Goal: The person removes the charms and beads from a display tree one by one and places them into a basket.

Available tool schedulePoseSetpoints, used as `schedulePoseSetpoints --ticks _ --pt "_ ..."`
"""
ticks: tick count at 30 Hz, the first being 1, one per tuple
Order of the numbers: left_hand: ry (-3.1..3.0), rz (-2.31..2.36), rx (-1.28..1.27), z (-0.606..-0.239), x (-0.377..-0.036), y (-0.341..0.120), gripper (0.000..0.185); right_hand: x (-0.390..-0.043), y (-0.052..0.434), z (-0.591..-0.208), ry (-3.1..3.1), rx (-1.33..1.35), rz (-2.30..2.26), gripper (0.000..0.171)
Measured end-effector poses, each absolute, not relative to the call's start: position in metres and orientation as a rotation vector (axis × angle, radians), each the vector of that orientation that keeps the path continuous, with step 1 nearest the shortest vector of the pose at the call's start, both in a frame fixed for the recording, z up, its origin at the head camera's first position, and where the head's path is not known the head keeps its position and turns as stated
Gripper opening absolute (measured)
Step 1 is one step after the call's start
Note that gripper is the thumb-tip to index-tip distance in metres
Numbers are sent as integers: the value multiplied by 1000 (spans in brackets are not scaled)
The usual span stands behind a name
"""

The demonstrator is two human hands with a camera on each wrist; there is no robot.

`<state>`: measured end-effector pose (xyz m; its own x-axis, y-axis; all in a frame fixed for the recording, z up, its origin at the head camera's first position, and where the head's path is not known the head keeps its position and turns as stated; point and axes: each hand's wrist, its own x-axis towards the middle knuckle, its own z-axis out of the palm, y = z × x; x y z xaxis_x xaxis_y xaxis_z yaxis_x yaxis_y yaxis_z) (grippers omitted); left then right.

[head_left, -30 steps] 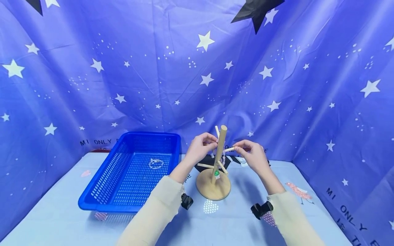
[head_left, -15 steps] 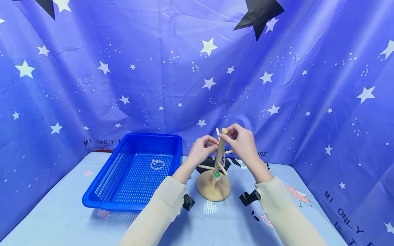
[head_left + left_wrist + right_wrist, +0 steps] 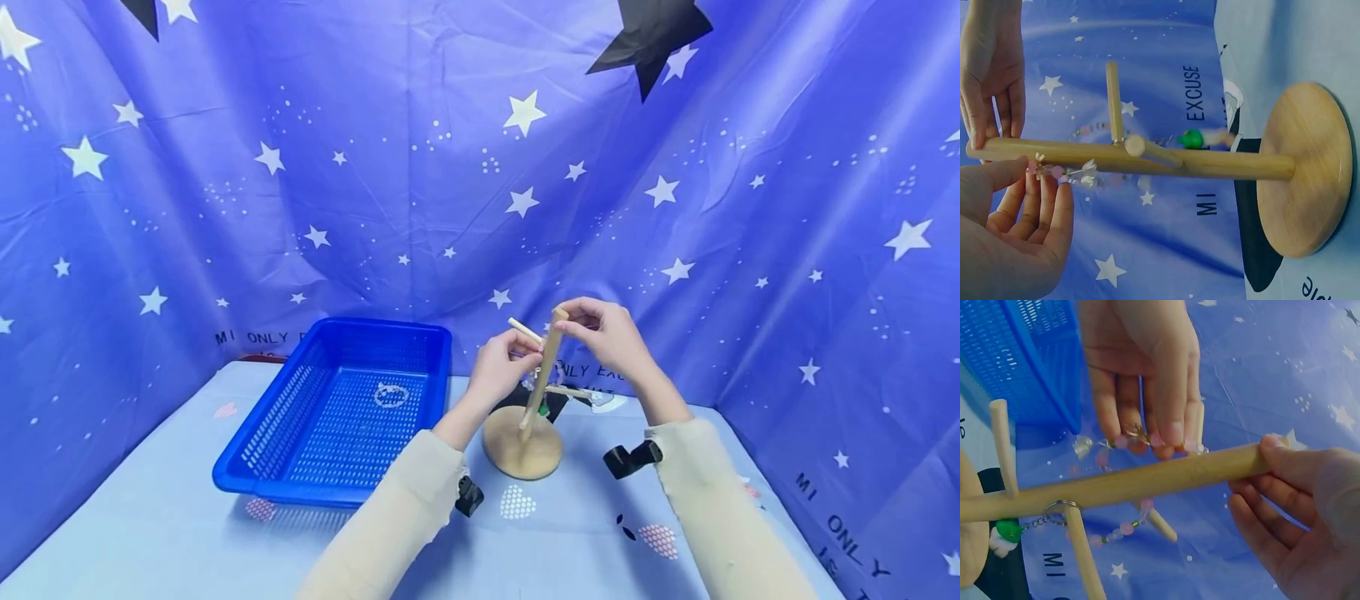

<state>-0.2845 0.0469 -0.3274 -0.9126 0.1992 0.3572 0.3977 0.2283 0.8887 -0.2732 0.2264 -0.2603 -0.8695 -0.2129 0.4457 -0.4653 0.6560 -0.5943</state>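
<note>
A wooden peg stand point(image 3: 552, 354) with a round base stands upright on the table. My right hand point(image 3: 603, 337) pinches the top of its post between thumb and fingers. Left of the post, my left hand point(image 3: 498, 367) pinches a beaded bracelet point(image 3: 1059, 172) with pink beads and pale charms. In the right wrist view, a second pink-and-clear bracelet point(image 3: 1125, 529) hangs behind the post. A keychain point(image 3: 1009, 531) with a green-and-white charm hangs by its ring from a lower peg point(image 3: 1085, 553). An upper peg point(image 3: 525, 330) sticks out just above my left fingers.
At the left of the table is a blue plastic basket point(image 3: 232, 479) with perforated walls, and one pale bracelet point(image 3: 392, 395) lies inside it. A star-patterned blue curtain point(image 3: 420, 183) hangs behind and on both sides of the table.
My right hand has gone from a side peg to the post's top. The stand has turned, so its pegs point elsewhere and the keychain is now behind the post. My left hand still holds the bracelet.
</note>
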Motion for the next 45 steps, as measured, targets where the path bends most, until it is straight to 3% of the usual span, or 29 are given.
schedulePoseSetpoints --ticks 8,18,45 --pt "-2229 -1782 -495 -331 -280 50 12 -278 231 -261 -2436 640 1165 26" --pt "-2087 -1776 -414 -335 -276 34 8 -271 211 -270 -2321 500 1075 20" --pt "-2108 -1750 -348 -323 -290 4 10 -268 209 -271 -2326 453 1054 20"
